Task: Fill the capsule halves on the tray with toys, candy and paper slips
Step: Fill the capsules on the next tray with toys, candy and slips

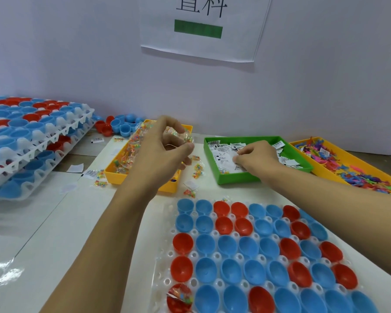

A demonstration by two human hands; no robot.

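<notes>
From the head camera, the left hand [161, 147] was raised over the yellow candy bin [113, 173], its fingers curled around a small clear candy packet [186, 137] pinched at the fingertips. The right hand [256, 158] reached into the green bin [237, 177], fingers bent down onto the paper slips [224, 158]; whether it had actually taken hold of one could not be told. To the right stood a second yellow bin [321, 170] of bright plastic toys [348, 166].

Nearest the viewer lay the white tray [163, 263] holding rows of blue and red capsule halves [248, 246], open side up. The red half at the near left corner [180, 298] already held a candy packet and a paper slip; the others looked bare. Loose candy packets [198, 170] lay on the table between the bins. At far left, stacked trays [32, 141] of capsule halves rested tilted against one another, with loose capsule halves [120, 126] behind them by the wall. A printed paper sign [201, 26] hung above.
</notes>
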